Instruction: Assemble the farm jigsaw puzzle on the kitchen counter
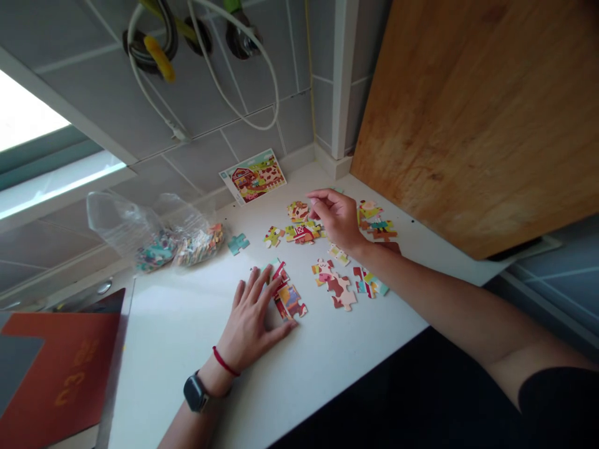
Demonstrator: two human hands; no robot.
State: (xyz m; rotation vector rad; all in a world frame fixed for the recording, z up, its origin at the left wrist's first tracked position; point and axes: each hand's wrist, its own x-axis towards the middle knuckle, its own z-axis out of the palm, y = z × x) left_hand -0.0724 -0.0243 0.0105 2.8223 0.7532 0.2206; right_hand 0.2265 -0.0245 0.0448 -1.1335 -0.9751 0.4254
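Observation:
My left hand [250, 324] lies flat with its fingers spread, the fingertips on a small joined group of red and yellow jigsaw pieces [291, 300]. Over the middle of the pieces is my right hand [337, 218], its fingers bent and drawn together; whether a piece is between them is hidden. Close to its fingertips are a brown and yellow piece [297, 211] and a red barn piece [304, 233]. Nearer me lie joined cow pieces [337, 287] and red-striped pieces [367, 284]. More pieces [377, 221] sit beyond my right wrist.
A farm picture card [253, 177] leans at the wall. Clear plastic bags [180, 246] of pieces stand at the left, beside a loose teal piece [238, 244]. A wooden board [482, 118] borders the white table [182, 337] on the right. Cables [276, 81] hang above.

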